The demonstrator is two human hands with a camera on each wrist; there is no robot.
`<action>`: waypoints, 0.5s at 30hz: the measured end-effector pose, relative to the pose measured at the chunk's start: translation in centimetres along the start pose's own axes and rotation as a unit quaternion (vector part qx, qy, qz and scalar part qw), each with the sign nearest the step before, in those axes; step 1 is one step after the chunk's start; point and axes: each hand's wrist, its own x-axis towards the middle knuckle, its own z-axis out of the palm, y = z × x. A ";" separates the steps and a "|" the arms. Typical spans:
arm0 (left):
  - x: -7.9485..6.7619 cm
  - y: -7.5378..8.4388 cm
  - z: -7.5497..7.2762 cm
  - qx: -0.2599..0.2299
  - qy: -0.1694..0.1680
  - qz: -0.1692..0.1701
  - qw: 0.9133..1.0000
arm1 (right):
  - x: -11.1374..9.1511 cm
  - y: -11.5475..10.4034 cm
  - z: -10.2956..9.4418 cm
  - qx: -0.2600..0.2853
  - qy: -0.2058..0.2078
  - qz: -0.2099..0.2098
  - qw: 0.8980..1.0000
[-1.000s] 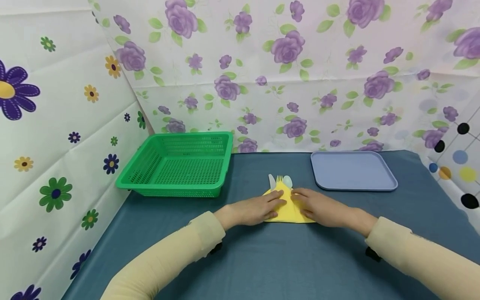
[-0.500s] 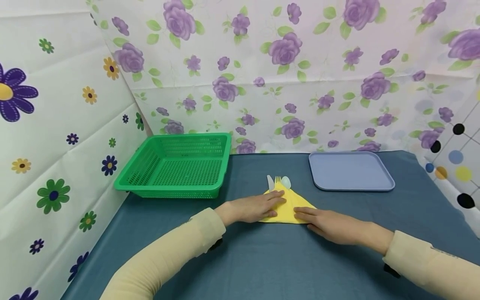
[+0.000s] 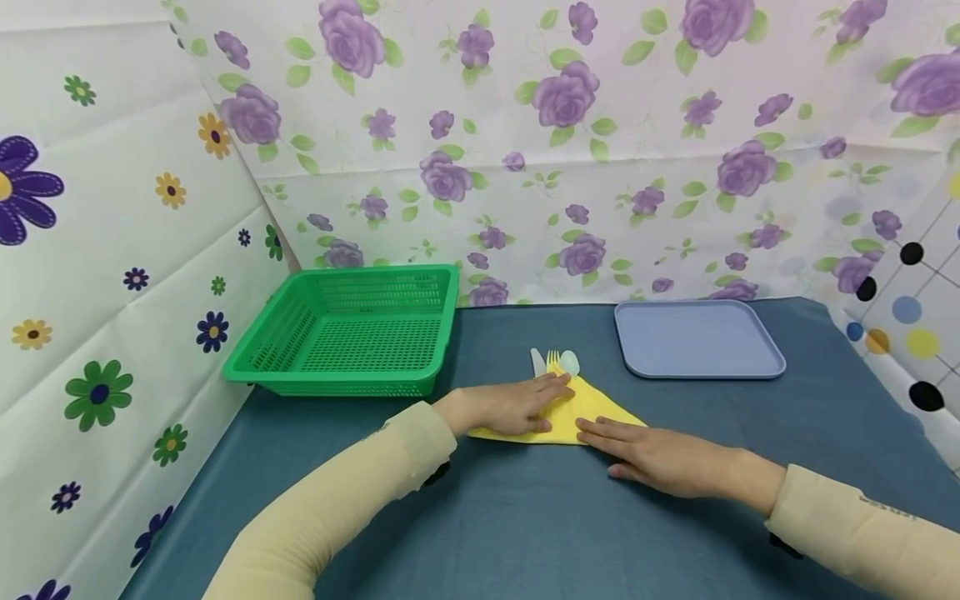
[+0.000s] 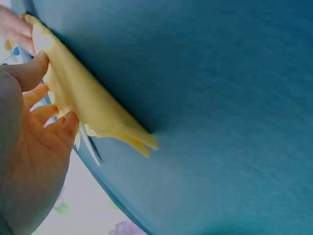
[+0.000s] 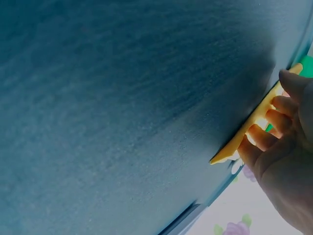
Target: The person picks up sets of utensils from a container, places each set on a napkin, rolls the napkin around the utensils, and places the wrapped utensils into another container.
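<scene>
A folded yellow napkin [image 3: 592,407] lies on the table in the head view, its lower edge spread to both sides. Out of its top stick a pale knife [image 3: 537,362], a yellow fork [image 3: 553,360] and a pale spoon [image 3: 570,363]; their lower parts are hidden under the cloth. My left hand [image 3: 510,407] rests on the napkin's left part with extended fingers. On the lower right part lie the straight fingers of my right hand [image 3: 663,458]. In the left wrist view the napkin [image 4: 88,93] shows a loose, layered corner. The right wrist view shows its thin edge [image 5: 252,120] beneath the fingertips.
A green perforated basket [image 3: 341,379] stands at the back left of the dark blue table [image 3: 510,533]. At the back right lies a flat blue-grey tray [image 3: 697,342]. Flowered cloth [image 3: 517,200] hangs behind the table.
My right hand has moved down and outward from the upper part of the napkin to its lower right. The napkin's left and right corners now show more. My left hand stays on the cloth.
</scene>
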 end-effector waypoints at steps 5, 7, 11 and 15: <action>0.0 -0.1 -0.2 -0.013 -0.014 -0.006 1.000 | -0.4 0.0 -0.1 0.005 -0.032 0.009 0.999; 0.0 -0.1 -0.2 -0.013 -0.017 -0.006 1.000 | -0.7 0.0 -0.1 0.006 -0.040 0.007 0.999; -0.1 -0.3 0.1 -0.016 -0.018 -0.004 1.000 | -1.3 0.1 -0.3 0.014 -0.048 0.001 0.999; -0.1 -0.4 0.2 -0.023 -0.015 -0.002 1.000 | -1.9 0.5 -0.3 0.019 -0.052 0.007 0.998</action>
